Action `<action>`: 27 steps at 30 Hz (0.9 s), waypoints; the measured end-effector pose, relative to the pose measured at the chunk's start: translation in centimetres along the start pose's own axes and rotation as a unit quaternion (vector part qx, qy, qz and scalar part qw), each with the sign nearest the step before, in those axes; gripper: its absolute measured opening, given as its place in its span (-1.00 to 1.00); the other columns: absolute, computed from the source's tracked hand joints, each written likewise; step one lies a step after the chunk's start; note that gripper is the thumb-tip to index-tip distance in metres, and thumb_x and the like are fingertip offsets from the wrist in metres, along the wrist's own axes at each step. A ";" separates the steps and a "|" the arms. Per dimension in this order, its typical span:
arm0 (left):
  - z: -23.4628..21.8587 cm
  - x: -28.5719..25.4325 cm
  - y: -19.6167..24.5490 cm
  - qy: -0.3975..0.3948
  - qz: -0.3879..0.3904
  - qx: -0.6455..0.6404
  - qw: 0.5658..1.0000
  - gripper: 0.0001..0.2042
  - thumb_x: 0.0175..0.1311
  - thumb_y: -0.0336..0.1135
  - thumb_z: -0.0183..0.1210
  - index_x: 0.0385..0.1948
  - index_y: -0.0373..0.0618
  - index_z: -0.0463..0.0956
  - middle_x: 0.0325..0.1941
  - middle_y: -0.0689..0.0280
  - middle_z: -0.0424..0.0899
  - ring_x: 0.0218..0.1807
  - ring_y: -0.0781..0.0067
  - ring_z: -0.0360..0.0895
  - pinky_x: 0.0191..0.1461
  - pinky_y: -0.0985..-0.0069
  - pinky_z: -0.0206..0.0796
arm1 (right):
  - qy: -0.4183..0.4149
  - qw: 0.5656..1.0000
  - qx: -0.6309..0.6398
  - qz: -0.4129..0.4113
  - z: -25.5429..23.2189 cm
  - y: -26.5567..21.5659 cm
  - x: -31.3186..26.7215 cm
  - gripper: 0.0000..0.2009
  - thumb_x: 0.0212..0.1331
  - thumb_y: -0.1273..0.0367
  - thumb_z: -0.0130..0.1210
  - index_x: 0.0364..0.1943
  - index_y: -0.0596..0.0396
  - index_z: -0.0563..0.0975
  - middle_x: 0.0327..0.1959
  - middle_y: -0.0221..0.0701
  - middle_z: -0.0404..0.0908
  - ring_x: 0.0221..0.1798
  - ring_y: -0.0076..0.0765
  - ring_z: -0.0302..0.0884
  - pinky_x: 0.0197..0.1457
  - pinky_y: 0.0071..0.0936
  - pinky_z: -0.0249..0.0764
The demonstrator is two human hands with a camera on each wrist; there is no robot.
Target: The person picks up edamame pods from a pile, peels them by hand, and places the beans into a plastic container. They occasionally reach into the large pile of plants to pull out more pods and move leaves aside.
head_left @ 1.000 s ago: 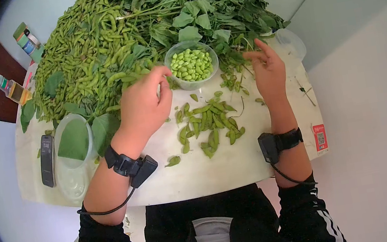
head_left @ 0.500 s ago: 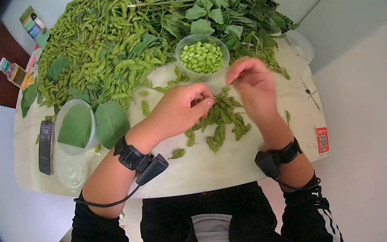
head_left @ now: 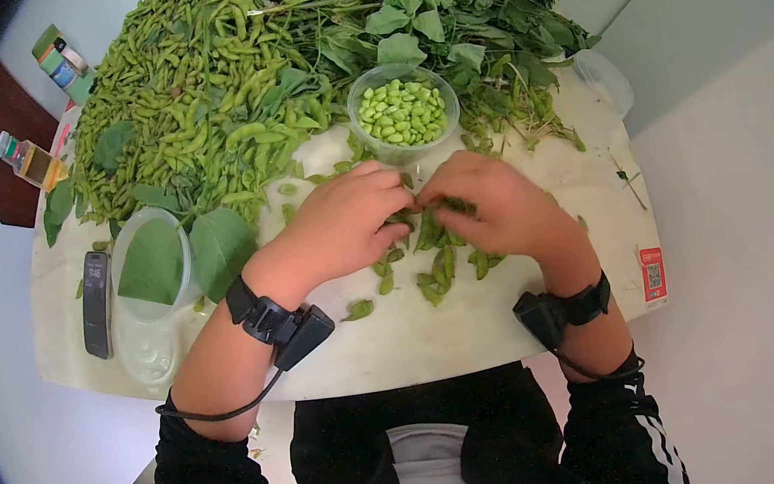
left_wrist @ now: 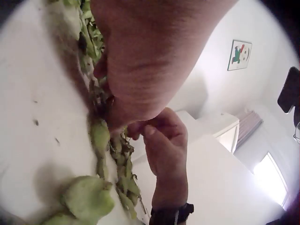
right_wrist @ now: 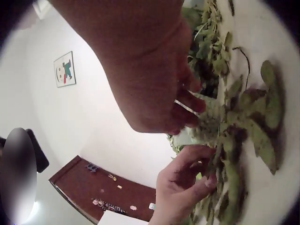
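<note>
Both hands meet over a small pile of green soybean pods (head_left: 439, 279) on the table. My left hand (head_left: 344, 223) bends its fingers at the pile's left side; in the right wrist view its thumb and forefinger pinch a pod (right_wrist: 221, 161). From the right, my right hand (head_left: 498, 204) reaches in with bent fingers, its forefinger tip close to the left fingertips. I cannot tell whether the right fingers grip a pod. Just beyond the hands stands a clear round tub (head_left: 390, 153) of shelled beans (head_left: 402, 110).
A large heap of pods (head_left: 183, 102) and leafy stalks (head_left: 492, 12) covers the table's back. At left are a phone (head_left: 96, 306), a tub holding a leaf (head_left: 153, 264), a clear lid (head_left: 150, 356) and bottles. A red QR card (head_left: 653, 276) lies at the right edge.
My left hand has come from beside the bean tub down to the pod pile. The right hand has lowered and moved left until its fingers meet the left ones over the pods.
</note>
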State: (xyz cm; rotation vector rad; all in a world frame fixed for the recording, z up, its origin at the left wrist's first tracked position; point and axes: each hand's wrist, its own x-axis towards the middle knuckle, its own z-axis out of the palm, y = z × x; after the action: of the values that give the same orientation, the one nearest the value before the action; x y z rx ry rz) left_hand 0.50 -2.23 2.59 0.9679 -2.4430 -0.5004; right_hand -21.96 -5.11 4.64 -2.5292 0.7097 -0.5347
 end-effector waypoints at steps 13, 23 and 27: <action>-0.1 0.7 0.8 0.093 -0.085 -0.076 0.989 -0.76 0.07 -0.44 0.22 -0.19 -0.10 0.49 -0.26 0.20 0.57 -0.17 0.14 0.52 -0.12 0.35 0.37 | 0.025 0.998 -0.055 0.029 1.0 0.4 0.4 -0.64 -0.08 0.30 0.24 -0.17 0.10 0.46 -0.19 -0.25 0.47 -0.03 -0.05 0.35 0.01 -0.21 0.32; 0.5 0.3 -0.4 0.106 -0.041 0.009 0.993 -0.87 0.13 -0.37 0.20 -0.30 -0.11 0.53 -0.37 0.18 0.61 -0.30 0.09 0.55 -0.27 0.31 0.38 | -0.021 0.996 -0.086 0.013 1.2 0.4 -0.3 -0.66 -0.07 0.22 0.25 -0.21 0.06 0.53 -0.24 -0.34 0.48 -0.07 -0.12 0.37 0.03 -0.21 0.25; 0.4 0.3 -0.4 0.118 -0.016 0.018 0.993 -0.88 0.10 -0.37 0.20 -0.34 -0.11 0.54 -0.35 0.19 0.62 -0.32 0.11 0.54 -0.29 0.31 0.36 | -0.074 0.995 -0.049 0.047 1.3 0.0 0.1 -0.77 -0.07 0.28 0.23 -0.32 0.03 0.53 -0.33 -0.39 0.50 -0.11 -0.15 0.38 0.02 -0.20 0.25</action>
State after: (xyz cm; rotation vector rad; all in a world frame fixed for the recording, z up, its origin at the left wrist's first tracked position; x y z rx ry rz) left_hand 0.33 -2.64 2.15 1.0204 -2.2359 -0.3320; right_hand -21.31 -4.74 3.60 -2.5767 0.8124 -0.2819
